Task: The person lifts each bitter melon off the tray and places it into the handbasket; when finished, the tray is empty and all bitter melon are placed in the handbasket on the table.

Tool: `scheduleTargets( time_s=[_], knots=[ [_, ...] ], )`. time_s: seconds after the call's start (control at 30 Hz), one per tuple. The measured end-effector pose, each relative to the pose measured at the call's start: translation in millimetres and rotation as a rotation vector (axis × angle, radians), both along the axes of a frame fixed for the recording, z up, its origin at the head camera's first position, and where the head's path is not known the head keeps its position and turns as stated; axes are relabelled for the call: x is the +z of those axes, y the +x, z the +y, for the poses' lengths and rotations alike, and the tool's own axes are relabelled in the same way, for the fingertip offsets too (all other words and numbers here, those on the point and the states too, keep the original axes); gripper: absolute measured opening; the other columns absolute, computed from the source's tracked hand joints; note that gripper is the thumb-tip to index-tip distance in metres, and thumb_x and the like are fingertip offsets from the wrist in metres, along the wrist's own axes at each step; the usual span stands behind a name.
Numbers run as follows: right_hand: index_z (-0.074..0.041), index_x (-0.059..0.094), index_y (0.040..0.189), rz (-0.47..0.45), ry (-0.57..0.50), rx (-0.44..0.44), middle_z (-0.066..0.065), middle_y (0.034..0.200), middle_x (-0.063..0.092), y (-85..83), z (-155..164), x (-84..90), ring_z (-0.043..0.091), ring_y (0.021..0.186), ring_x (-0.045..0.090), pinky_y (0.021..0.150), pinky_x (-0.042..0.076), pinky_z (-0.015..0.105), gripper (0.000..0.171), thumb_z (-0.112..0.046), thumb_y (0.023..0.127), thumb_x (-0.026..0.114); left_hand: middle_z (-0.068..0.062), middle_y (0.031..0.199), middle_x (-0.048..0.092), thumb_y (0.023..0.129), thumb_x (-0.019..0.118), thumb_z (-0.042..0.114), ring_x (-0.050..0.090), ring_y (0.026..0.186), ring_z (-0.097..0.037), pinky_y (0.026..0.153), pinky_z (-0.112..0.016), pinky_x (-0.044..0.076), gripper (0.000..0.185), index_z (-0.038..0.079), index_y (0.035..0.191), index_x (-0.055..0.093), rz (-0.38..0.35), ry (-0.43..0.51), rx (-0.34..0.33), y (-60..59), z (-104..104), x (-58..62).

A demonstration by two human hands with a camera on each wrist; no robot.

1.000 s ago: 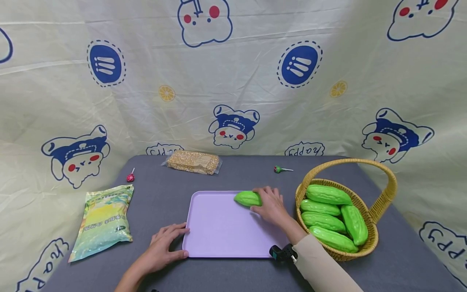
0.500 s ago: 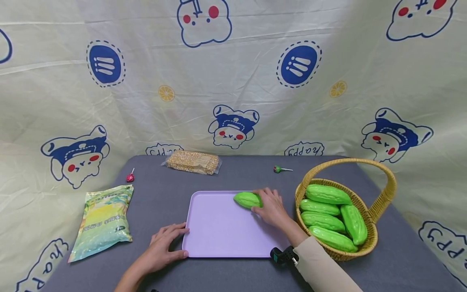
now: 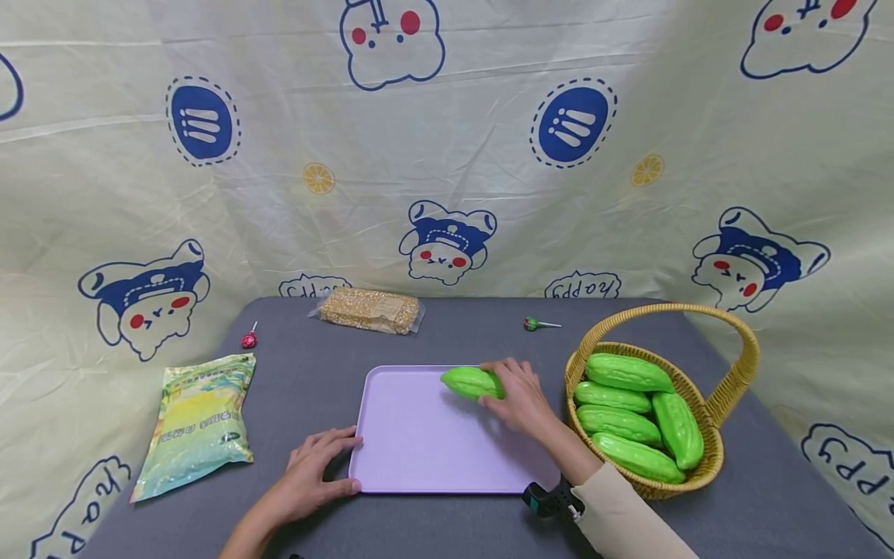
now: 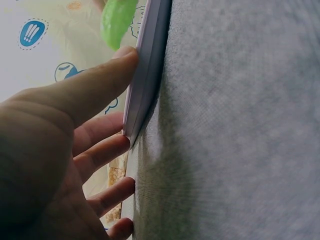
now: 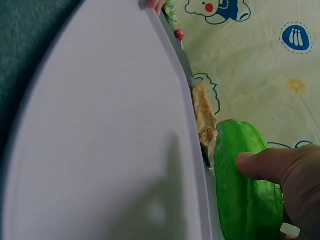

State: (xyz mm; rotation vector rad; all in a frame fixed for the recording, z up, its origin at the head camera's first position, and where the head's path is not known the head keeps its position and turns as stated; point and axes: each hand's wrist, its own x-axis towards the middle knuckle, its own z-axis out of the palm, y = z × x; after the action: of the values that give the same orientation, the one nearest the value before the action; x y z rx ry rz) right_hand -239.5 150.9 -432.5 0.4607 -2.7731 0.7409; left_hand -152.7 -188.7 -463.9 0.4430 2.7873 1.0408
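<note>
My right hand [image 3: 520, 397] grips a ridged green bitter melon [image 3: 469, 382] over the far right part of a lilac tray [image 3: 419, 442]. In the right wrist view the thumb lies along the side of the bitter melon [image 5: 245, 185], and a shadow falls on the tray [image 5: 110, 125]. My left hand [image 3: 307, 475] touches the tray's left edge with its thumb and fingertips, fingers spread and fairly straight. From the left wrist, the thumb [image 4: 95, 85] is seen against the tray's rim [image 4: 147, 65]. To the right stands a wicker basket [image 3: 714, 435] with several bitter melons [image 3: 621, 423].
A yellow-green printed bag [image 3: 199, 427] lies left on the grey tabletop [image 3: 447, 528]. Behind the tray are a clear pack of yellow kernels [image 3: 366, 310] and a green lollipop [image 3: 534, 324]. A red lollipop [image 3: 250, 339] lies far left. A patterned curtain [image 3: 447, 155] hangs behind.
The bitter melon in my right hand has shifted slightly left over the tray, and the right wrist has moved a little to the right. The left hand keeps its place.
</note>
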Motion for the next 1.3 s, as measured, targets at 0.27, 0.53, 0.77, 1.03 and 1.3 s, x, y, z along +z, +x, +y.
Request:
scheduleTargets(
  time_s=[0.27,0.53,0.77,1.03,1.3],
  knots=[
    [-0.015,0.06,0.122,0.043,-0.02,0.049,0.005,0.111,0.06,19.2,4.7,20.1,0.02,0.096,0.046,0.079,0.031,0.034,0.05,-0.023,0.076,0.077,-0.003,0.144,0.046,0.077,0.072,0.046,0.034,0.132,-0.034,0.097,-0.063,0.022,0.06,0.018,0.128,0.057,-0.002,0.005,0.003,-0.3,0.2,0.3],
    [-0.015,0.06,0.123,0.101,-0.048,0.094,0.004,0.115,0.06,37.6,16.0,36.9,0.019,0.099,0.046,0.081,0.032,0.034,0.05,-0.022,0.076,0.078,-0.003,0.144,0.046,0.077,0.072,0.046,0.034,0.131,-0.034,0.096,-0.062,0.023,0.059,0.018,0.127,0.057,0.012,0.003,-0.006,0.5,0.1,0.8],
    [-0.014,0.061,0.122,0.148,-0.046,0.098,0.005,0.114,0.061,53.2,29.4,45.5,0.018,0.098,0.046,0.078,0.035,0.033,0.051,-0.018,0.074,0.079,-0.003,0.144,0.046,0.077,0.072,0.046,0.035,0.131,-0.034,0.096,-0.062,0.023,0.059,0.018,0.127,0.057,0.021,0.003,-0.008,0.6,-0.1,-0.4],
    [-0.014,0.06,0.122,0.164,-0.035,0.114,0.002,0.115,0.059,69.0,51.1,55.4,0.016,0.102,0.044,0.081,0.036,0.036,0.052,-0.016,0.074,0.079,-0.004,0.144,0.047,0.077,0.072,0.046,0.035,0.132,-0.035,0.096,-0.062,0.023,0.059,0.018,0.127,0.057,0.025,0.003,-0.012,1.0,0.0,-0.9],
    [-0.016,0.058,0.124,0.152,0.006,0.103,0.002,0.119,0.058,80.5,73.9,61.4,0.018,0.11,0.044,0.086,0.038,0.041,0.055,-0.014,0.074,0.079,-0.004,0.144,0.047,0.077,0.073,0.045,0.034,0.133,-0.035,0.097,-0.063,0.022,0.059,0.018,0.127,0.057,0.015,0.004,-0.001,1.1,0.9,0.7]
  ],
)
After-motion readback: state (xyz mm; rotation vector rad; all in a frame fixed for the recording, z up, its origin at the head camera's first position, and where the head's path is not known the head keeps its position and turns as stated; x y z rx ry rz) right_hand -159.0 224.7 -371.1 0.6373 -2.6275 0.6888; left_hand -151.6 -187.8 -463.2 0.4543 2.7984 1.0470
